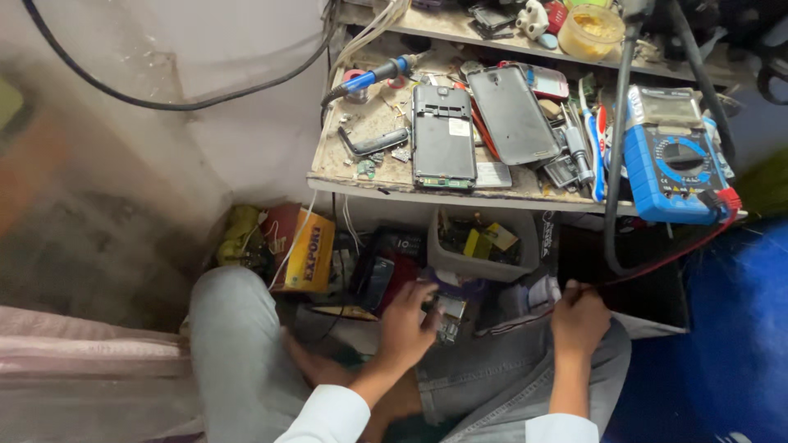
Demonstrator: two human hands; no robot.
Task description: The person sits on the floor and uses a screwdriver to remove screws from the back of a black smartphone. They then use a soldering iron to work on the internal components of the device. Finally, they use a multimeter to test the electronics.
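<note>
Bench (345, 168) sits above the knees, crowded edge to edge. Biggest risk: the meter (669, 156) lies at the bench's right front corner, its red lead (665, 258) dropping to the right hand (579, 320). A tug on that lead could likely drag the meter off the edge.

Opened phone (443, 135) and loose back cover (513, 115) lie flat mid-bench, near the front lip; a knock from below could probably slide them off. Soldering iron (373, 78) rests at the bench's left rear, cord trailing; if hot, a burn hazard to a rising hand.

Grey bin (484, 246) of parts sits under the bench, crowding both hands.

Left hand (406, 324): fingers curled loosely around a small board (447, 316) over the lap, just below the bin. Small, easily dropped into clutter. Right hand: closed in a fist, apparently pinching the lead; exact contact not visible.
</note>
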